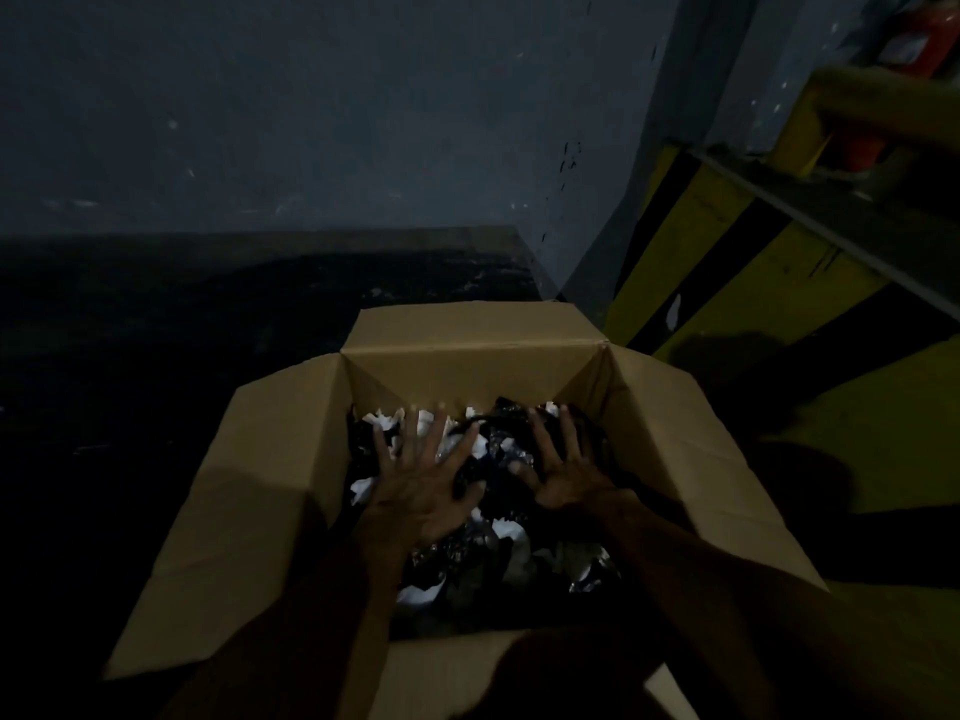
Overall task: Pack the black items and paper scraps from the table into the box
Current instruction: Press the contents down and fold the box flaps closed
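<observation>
An open cardboard box (270,491) stands in front of me with all its flaps spread outward. Inside lies a heap of shiny black items (483,558) mixed with white paper scraps (511,530). My left hand (423,485) lies flat on the heap, palm down, fingers spread. My right hand (563,472) rests the same way a little to the right, fingers apart on a black item. Neither hand grips anything. Both forearms reach in over the near flap.
The dark table (156,356) stretches left and behind the box, against a grey wall (311,122). To the right runs a yellow and black striped surface (753,262) with a grey metal bar (831,210) above it. The scene is dim.
</observation>
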Tool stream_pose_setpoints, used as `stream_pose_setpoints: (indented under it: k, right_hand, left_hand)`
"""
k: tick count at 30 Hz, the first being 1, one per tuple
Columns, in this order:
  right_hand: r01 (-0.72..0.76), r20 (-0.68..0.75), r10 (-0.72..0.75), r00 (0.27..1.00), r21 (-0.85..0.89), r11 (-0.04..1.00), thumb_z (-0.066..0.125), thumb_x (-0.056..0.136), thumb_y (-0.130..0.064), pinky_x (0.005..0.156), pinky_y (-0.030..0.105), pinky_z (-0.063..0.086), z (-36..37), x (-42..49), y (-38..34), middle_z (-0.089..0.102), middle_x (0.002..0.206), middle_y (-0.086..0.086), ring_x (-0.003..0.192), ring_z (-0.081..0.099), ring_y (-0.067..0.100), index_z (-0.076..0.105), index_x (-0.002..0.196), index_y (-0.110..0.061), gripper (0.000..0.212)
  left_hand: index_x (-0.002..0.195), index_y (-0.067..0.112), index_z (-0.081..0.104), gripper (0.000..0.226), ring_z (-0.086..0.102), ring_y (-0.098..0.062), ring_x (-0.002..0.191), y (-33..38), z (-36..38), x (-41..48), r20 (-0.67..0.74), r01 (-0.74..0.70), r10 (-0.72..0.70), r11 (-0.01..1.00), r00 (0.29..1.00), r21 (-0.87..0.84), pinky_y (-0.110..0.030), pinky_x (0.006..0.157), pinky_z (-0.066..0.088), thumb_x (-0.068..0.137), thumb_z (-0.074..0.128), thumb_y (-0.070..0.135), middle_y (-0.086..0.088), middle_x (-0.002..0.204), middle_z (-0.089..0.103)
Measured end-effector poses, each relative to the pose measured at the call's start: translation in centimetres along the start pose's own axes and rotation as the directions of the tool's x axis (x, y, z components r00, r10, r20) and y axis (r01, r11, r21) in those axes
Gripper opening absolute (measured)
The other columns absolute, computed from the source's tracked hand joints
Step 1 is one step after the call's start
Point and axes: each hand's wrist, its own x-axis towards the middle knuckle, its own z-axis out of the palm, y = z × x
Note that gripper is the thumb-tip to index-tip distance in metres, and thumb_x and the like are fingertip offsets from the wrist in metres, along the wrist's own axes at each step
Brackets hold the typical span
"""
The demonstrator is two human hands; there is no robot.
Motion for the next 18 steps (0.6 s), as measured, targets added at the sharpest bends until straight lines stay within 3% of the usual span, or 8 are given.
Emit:
stream_pose_setpoints:
  k: [3,7,9,11,13,15,16,18]
  right_hand:
    - [0.080,-0.125,-0.075,0.989,0.039,0.996,0.019,0.094,-0.067,0.115,0.062,-0.003,-1.1,0.0,-0.8,-0.026,0.158,0.006,0.146,-0.016,0.036,-0.021,0.145,-0.047,0.068]
    - [0.187,-0.179,-0.211,0.961,-0.144,0.972,0.006,0.087,-0.074,0.111,0.065,-0.001,-0.3,0.8,-2.3,-0.021,0.160,0.003,0.147,-0.012,0.035,-0.016,0.147,-0.048,0.069]
    - [0.255,-0.143,-0.288,0.947,-0.214,0.943,-0.018,0.073,-0.079,0.110,0.066,0.001,0.7,1.3,-3.0,-0.015,0.161,0.000,0.148,-0.007,0.033,-0.009,0.149,-0.045,0.084]
    - [0.250,-0.065,-0.271,0.960,-0.234,0.940,-0.031,0.062,-0.081,0.111,0.067,0.003,2.1,2.1,-3.1,-0.012,0.162,-0.004,0.149,-0.004,0.031,-0.005,0.151,-0.041,0.101]
    - [0.206,-0.012,-0.214,0.977,-0.223,0.953,-0.020,0.071,-0.081,0.111,0.067,0.000,3.0,2.9,-3.1,-0.013,0.161,-0.008,0.149,-0.007,0.030,-0.006,0.152,-0.038,0.092]
    - [0.177,0.064,-0.168,0.984,-0.169,0.970,0.005,0.088,-0.073,0.112,0.064,-0.004,2.6,2.7,-3.3,-0.016,0.161,-0.009,0.148,-0.013,0.030,-0.008,0.152,-0.038,0.074]
    - [0.186,0.079,-0.174,0.982,-0.193,0.963,0.005,0.089,-0.070,0.113,0.062,-0.005,2.2,2.2,-3.4,-0.015,0.161,-0.007,0.148,-0.014,0.030,-0.008,0.152,-0.036,0.073]
    - [0.252,0.117,-0.228,0.967,-0.263,0.931,-0.015,0.071,-0.066,0.115,0.053,-0.008,1.1,1.1,-3.4,-0.015,0.161,-0.001,0.148,-0.014,0.029,-0.008,0.153,-0.026,0.092]
  left_hand:
    - [0.145,0.050,-0.013,0.065,-0.030,-0.033,0.140,-0.1,-1.4,0.4,-0.184,0.106,-0.120,0.991,0.976,-0.083,-0.061,0.104,-0.023,0.090,0.017,0.069,0.000,0.155,-0.027]
    - [0.144,0.053,-0.012,0.065,-0.017,-0.037,0.144,-0.7,0.6,0.0,-0.123,0.145,-0.149,0.989,0.981,-0.039,-0.063,0.110,-0.012,0.087,0.014,0.074,-0.006,0.160,-0.013]
    - [0.147,0.052,0.006,0.067,0.000,-0.041,0.145,-1.0,1.7,-0.2,-0.064,0.183,-0.185,0.983,0.981,-0.035,-0.064,0.111,-0.001,0.085,0.014,0.077,-0.010,0.160,0.009]
    - [0.146,0.048,0.021,0.071,0.014,-0.042,0.143,-1.3,2.0,-0.1,-0.015,0.222,-0.223,0.973,0.975,-0.057,-0.063,0.109,0.008,0.083,0.012,0.080,-0.012,0.157,0.024]
    - [0.147,0.047,0.019,0.078,0.008,-0.042,0.144,-1.3,2.0,-0.1,0.024,0.246,-0.245,0.967,0.969,-0.067,-0.062,0.111,0.006,0.078,0.006,0.082,-0.013,0.159,0.015]
    - [0.146,0.051,-0.001,0.079,-0.014,-0.039,0.144,-1.6,2.2,0.1,0.060,0.253,-0.251,0.967,0.966,-0.033,-0.059,0.114,-0.004,0.075,0.003,0.084,-0.009,0.160,-0.012]
    - [0.145,0.052,-0.008,0.077,-0.021,-0.038,0.143,-1.6,2.2,0.1,0.118,0.269,-0.263,0.962,0.958,-0.038,-0.057,0.114,-0.006,0.077,0.005,0.084,-0.007,0.158,-0.022]
    - [0.144,0.053,-0.012,0.073,-0.026,-0.036,0.141,-1.4,1.7,0.2,0.205,0.305,-0.291,0.951,0.934,-0.042,-0.056,0.115,-0.007,0.081,0.011,0.082,-0.004,0.156,-0.028]
